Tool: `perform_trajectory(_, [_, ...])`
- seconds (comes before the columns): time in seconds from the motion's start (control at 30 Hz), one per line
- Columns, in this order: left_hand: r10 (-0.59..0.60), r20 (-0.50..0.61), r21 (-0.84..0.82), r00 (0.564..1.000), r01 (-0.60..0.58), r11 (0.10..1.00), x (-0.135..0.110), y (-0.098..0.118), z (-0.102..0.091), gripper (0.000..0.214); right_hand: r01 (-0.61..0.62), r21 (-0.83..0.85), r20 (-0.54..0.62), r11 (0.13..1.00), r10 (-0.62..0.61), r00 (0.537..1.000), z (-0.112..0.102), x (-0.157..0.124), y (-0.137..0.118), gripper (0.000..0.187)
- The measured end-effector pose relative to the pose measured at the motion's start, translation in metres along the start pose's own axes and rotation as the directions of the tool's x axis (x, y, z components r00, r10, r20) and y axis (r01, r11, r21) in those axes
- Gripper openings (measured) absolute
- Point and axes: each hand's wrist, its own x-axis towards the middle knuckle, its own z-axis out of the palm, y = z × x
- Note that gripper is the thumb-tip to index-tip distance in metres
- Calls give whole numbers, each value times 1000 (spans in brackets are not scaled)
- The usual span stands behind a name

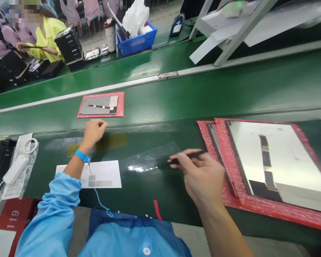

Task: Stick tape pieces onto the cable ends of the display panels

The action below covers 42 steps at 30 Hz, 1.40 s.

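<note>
My left hand is closed, fingers curled, just in front of a small display panel on a pink bubble-wrap sheet. Whether anything is pinched in it is hidden. A blue wrist strap with a coiled cord circles that wrist. My right hand grips a slim black pen-like tool, above the end of a clear plastic film. Beside it on the right lie stacked display panels in pink bubble wrap. A white sheet with grey pieces lies below my left hand.
Yellow-brown tape is on the green bench. At left are a tape roll and a white device. A blue bin and black stacked trays stand beyond the rail; a person in yellow works there.
</note>
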Motion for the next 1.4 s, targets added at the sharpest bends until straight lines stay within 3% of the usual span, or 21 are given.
perform_trajectory(0.07, [182, 145, 109, 973, -199, 974, -28, -8, 6, 16, 28, -28, 161, 999, -23, 987, 35, 14, 1, 33])
perform_trajectory(0.13, [311, 264, 178, 913, -364, 914, -47, -16, 17, 30, 27, -40, 293, 999, -14, 956, 71, 35, 11, 35])
perform_trajectory(0.23, [402, 337, 253, 852, -493, 833, -55, -27, 33, 32, 23, -90, 390, 996, 14, 921, 110, 67, 35, 42])
perform_trajectory(0.3, [433, 351, 283, 830, -534, 797, -53, -33, 39, 32, 33, -126, 428, 991, 24, 904, 120, 82, 49, 43])
perform_trajectory(0.57, [490, 357, 303, 795, -595, 744, -48, -45, 46, 34, 95, -220, 452, 971, 16, 892, 101, 92, 58, 38])
perform_trajectory(0.87, [531, 355, 331, 770, -634, 699, -49, -44, 49, 32, 191, -265, 469, 945, -47, 882, 98, 92, 62, 26])
perform_trajectory(1.13, [510, 362, 332, 780, -619, 712, -49, -43, 51, 31, 186, -296, 491, 937, -19, 871, 99, 92, 59, 25])
perform_trajectory(1.4, [515, 365, 310, 776, -623, 719, -49, -43, 48, 32, 156, -290, 453, 944, -8, 892, 102, 89, 61, 26])
